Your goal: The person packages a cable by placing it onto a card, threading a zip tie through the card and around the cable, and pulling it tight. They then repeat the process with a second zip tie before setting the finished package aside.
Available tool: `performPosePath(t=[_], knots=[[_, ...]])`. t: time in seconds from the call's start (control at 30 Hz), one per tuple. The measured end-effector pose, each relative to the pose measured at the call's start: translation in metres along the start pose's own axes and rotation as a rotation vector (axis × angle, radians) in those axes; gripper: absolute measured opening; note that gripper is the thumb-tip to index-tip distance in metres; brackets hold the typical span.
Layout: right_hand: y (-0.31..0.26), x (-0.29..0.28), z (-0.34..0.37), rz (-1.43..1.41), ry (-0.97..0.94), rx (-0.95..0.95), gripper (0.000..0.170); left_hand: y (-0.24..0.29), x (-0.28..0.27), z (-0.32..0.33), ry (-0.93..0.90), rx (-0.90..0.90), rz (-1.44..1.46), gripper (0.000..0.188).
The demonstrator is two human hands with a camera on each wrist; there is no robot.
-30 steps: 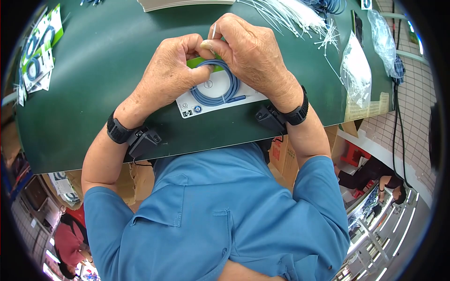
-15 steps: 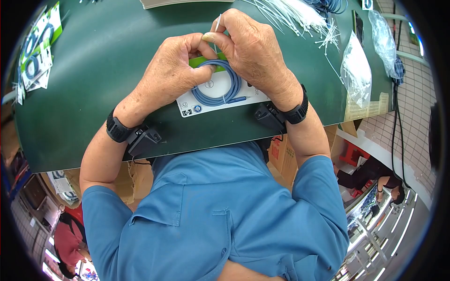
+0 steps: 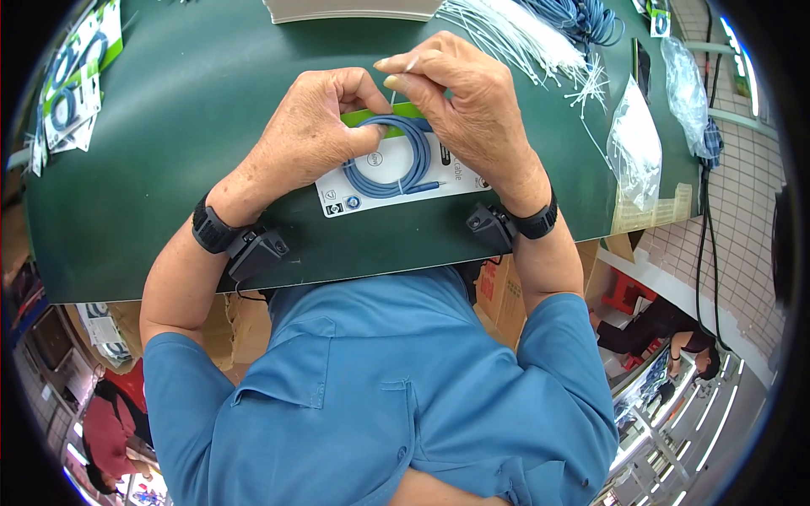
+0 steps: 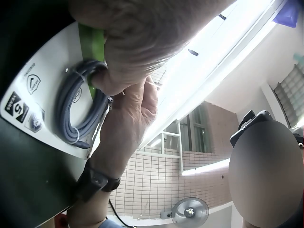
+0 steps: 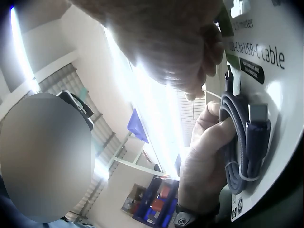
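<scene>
A blue-grey cable (image 3: 421, 156), wound in a ring and bound with small white ties, lies on a white and green packaging card (image 3: 380, 203). My left hand (image 3: 308, 126) pinches the ring at its upper left, the thumb inside the coil. A thin white cable tie (image 3: 393, 98) rises from the card's green top edge. Thumb and index finger of my right hand (image 3: 472, 97) pinch its upper part, just right of the left fingertips. In the right wrist view, a USB-C plug (image 5: 258, 113) stands out against the card.
Loose white cable ties (image 3: 540, 46) lie at the back right beside blue cables (image 3: 582, 18). A clear bag (image 3: 637, 139) of ties sits at the right. Carded cables (image 3: 67, 93) are piled at far left, with a pale stack (image 3: 354, 8) at the back.
My right hand has drawn away from the left fingertips, rightward and slightly toward the body, still pinching the tie. The left hand keeps its hold on the coil.
</scene>
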State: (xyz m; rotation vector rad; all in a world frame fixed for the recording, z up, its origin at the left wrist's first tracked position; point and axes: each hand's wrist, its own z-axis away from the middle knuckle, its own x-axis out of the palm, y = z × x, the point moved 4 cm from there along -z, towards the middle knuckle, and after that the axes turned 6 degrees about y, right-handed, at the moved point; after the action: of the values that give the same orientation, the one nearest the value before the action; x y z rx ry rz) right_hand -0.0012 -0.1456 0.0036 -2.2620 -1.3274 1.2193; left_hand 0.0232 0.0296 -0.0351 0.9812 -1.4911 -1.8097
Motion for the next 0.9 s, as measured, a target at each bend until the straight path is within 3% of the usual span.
performPosePath(t=[0.13, 0.23, 0.63, 0.8, 0.9], knots=[[-0.011, -0.01, -0.002, 0.057, -0.106, 0.05, 0.012, 0.002, 0.001, -0.001, 0.036, 0.0, 0.085, 0.015], [-0.01, -0.01, 0.004, -0.319, -0.28, 0.498, 0.018, -0.001, -0.001, -0.002, 0.027, 0.015, 0.108, 0.018], [-0.009, -0.026, 0.005, -0.523, -0.591, 0.437, 0.033, -0.002, -0.004, -0.002, -0.02, 0.038, 0.017, 0.025], [-0.009, -0.019, 0.006, -0.616, -0.514, 0.41, 0.033, -0.004, -0.004, -0.002, -0.017, 0.011, 0.014, 0.027], [-0.009, -0.018, 0.006, -0.657, -0.512, 0.597, 0.032, -0.004, -0.005, -0.003, -0.012, 0.019, 0.005, 0.027]])
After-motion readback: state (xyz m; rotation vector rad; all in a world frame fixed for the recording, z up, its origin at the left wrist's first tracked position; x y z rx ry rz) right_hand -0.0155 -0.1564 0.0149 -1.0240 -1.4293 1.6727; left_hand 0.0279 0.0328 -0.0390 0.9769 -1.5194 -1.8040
